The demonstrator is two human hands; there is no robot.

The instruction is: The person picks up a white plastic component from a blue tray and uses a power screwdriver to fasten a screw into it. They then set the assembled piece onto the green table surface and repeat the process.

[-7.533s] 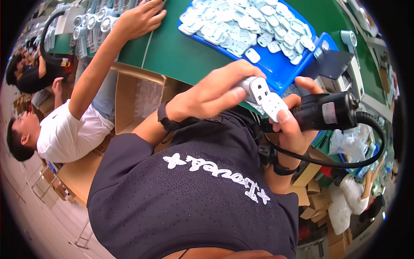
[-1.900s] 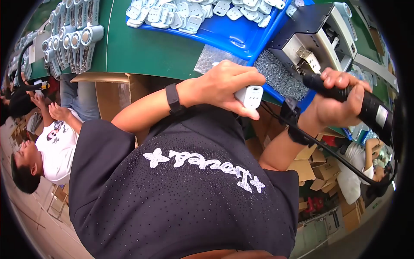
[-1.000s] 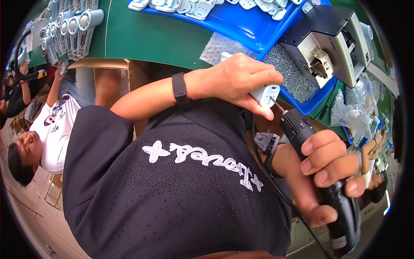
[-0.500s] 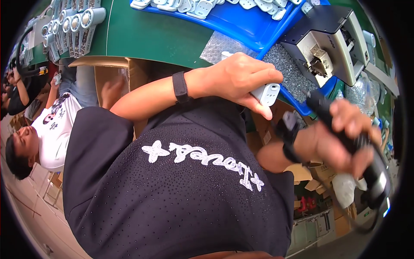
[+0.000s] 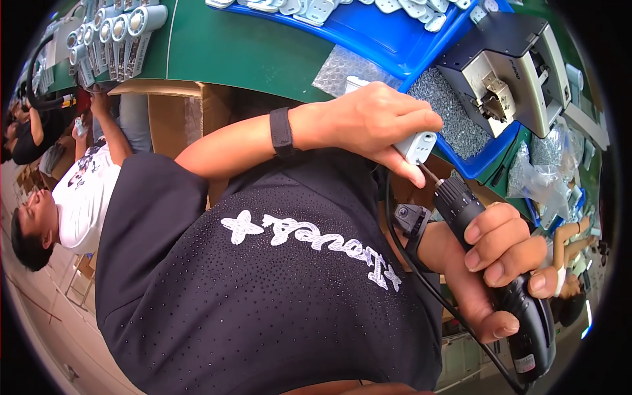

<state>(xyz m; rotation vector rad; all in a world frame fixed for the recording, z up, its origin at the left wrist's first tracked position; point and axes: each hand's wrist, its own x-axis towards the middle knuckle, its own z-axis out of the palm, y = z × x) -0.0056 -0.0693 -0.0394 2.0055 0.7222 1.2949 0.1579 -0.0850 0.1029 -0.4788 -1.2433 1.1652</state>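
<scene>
My left hand [image 5: 382,125] is closed around a small white plastic housing [image 5: 417,147], its end with small holes facing my right side. My fingers hide most of its body. In my right hand [image 5: 503,253] is a black electric screwdriver [image 5: 459,204], gripped along its barrel with the cord hanging below. The bit of the screwdriver touches the holed end of the housing, near my left thumb. Whether a screw sits on the bit is too small to tell.
A blue tray [image 5: 388,39] of white plastic parts lies on the green table [image 5: 243,49]. Right of it are a blue bin of small screws [image 5: 461,125] and a screw feeder machine [image 5: 510,79]. Bubble wrap [image 5: 339,69] lies nearby. Another person [image 5: 76,197] sits at the left.
My right hand has brought the screwdriver inward from the right and lower, so its bit now meets the housing. My left hand has shifted slightly right, still gripping the housing.
</scene>
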